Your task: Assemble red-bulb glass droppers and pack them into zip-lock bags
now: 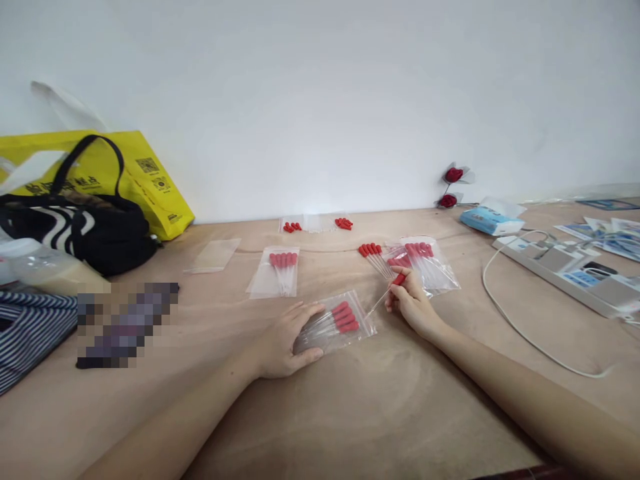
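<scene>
My left hand [290, 340] rests on the closed end of a clear zip bag [363, 320], thumb and fingers spread over it. Inside that bag lie several red-tipped droppers [345, 317]. My right hand [413, 303] pinches one red-tipped dropper [399, 279] by its red end; its thin clear stem points down-left to the bag's opening. Just beyond the right hand lie several loose droppers [370, 250] and filled clear bags [435, 270]. Another filled bag [283, 270] lies beyond the left hand.
An unfilled clear bag [215, 256] lies left. Near the wall are red bulbs [344, 224] on clear plastic. A yellow bag [160, 193], black bag [110, 230] and bottle [50, 267] stand left. At right are a tissue pack [490, 220], power strip [565, 273] and white cable [525, 347].
</scene>
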Motion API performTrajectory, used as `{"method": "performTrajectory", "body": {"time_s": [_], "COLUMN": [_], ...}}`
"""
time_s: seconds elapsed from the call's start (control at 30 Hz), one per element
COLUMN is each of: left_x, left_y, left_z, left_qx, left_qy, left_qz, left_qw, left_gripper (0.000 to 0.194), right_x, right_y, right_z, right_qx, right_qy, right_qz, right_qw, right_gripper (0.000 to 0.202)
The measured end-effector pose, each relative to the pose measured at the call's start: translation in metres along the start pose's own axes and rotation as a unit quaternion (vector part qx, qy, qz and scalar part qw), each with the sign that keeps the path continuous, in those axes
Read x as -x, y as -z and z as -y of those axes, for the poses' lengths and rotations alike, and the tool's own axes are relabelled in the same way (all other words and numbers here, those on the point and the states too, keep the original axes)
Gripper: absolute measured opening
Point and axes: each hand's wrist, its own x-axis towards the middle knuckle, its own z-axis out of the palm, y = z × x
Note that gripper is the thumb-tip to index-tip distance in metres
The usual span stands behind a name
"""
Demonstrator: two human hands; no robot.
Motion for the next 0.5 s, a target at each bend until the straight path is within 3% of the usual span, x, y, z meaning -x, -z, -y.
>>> {"method": "performTrajectory", "body": {"time_s": [0.27,0.5], "left_x": [0.0,0.0], "left_y": [-0.001,-0.001], "left_z": [0.001,0.001], "left_qx": [0.005,0.001], "left_qy": [-0.007,-0.013], "left_qz": [-0.014,-0.015], "left_qw": [1.0,1.0], "left_gripper": [0.06,0.06], "right_x": [0.018,0.019], "right_y": [-0.005,-0.006], "right_z": [-0.001,-0.003], "right_qx": [-0.028,-0.074], "right_qy": [-0.021,-0.049], "right_qz": [0.08,0.044], "right_qw": [0.996,0.995], "right_gripper": [0.038,0.046]}}
